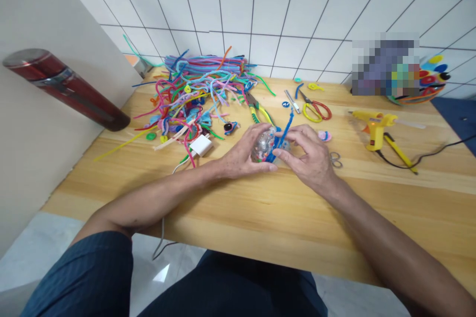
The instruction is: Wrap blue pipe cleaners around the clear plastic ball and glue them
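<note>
My left hand (243, 154) cups a clear ball (263, 144) with glittery bits inside, resting on the wooden table (260, 208). A blue pipe cleaner (284, 130) runs around the ball and sticks up behind it. My right hand (310, 154) pinches that pipe cleaner against the ball's right side. Both forearms reach in from the bottom of the view.
A heap of coloured pipe cleaners (201, 89) lies at the back left, with a white charger (201, 145) in front. Pliers (260, 111), scissors (316, 108) and a yellow glue gun (375, 129) with its cord lie to the right. A red cylinder (63, 86) juts out at the left.
</note>
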### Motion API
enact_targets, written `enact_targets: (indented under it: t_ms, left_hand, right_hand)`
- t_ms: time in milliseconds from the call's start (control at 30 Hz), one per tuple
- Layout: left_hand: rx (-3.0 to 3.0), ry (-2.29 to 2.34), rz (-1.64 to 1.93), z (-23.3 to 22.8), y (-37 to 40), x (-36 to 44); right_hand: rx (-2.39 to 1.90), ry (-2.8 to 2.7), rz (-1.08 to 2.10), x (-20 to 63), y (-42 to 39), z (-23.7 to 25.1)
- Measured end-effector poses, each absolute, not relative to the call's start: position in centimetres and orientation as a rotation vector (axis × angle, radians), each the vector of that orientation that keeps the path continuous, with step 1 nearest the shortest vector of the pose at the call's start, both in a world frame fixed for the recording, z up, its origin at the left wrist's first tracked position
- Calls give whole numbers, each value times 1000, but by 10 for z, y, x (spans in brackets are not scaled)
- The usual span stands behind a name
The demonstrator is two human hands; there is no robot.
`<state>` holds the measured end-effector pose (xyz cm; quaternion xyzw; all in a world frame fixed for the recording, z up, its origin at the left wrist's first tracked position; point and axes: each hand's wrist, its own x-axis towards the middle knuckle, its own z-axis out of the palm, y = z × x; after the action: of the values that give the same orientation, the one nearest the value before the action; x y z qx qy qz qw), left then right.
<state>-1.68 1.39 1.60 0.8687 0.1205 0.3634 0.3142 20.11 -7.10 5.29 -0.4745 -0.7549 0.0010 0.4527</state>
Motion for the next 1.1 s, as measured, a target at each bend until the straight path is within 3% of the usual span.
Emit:
enact_targets:
  t_ms: [467, 700, 1100]
  left_hand:
    - [2309, 394, 928, 20, 10, -14]
    - [2284, 383, 913, 18, 11, -15]
    - [2333, 335, 941, 14, 11, -14]
  right_hand:
    - [-1209, -1783, 114, 199, -71, 58]
    - [-1229, -1708, 319, 202, -69, 62]
    - [-1216, -1667, 272, 200, -68, 60]
